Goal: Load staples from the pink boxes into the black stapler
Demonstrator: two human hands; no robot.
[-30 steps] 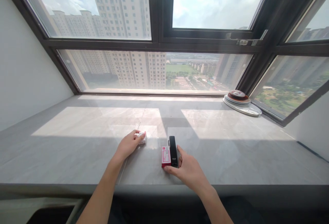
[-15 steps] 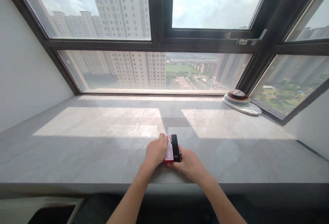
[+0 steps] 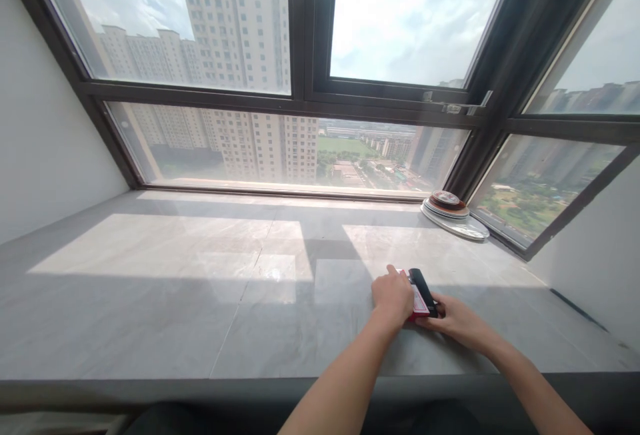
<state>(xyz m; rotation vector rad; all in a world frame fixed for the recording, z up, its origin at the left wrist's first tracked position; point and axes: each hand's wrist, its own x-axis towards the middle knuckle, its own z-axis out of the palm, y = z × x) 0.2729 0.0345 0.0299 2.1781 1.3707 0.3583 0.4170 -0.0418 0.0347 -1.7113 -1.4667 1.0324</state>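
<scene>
A small white box with red edges (image 3: 420, 304) stands on the grey stone sill, pressed side by side with a long black stapler (image 3: 424, 290). My left hand (image 3: 393, 296) is closed around the box's left side, covering much of it. From the right, my right hand (image 3: 459, 320) grips the pair, its thumb along the near end of the box and its fingers against the stapler. Some fingertips are hidden behind the two things.
A stack of round plates (image 3: 449, 212) sits in the far right corner of the sill (image 3: 165, 328). Dark-framed windows (image 3: 250, 105) rise behind it, and white walls close both sides. The sill's front edge runs just below my hands.
Both hands have moved to the right along the sill, with the box and the stapler between them. These now lean slightly in view, and the camera has shifted and tilted a little.
</scene>
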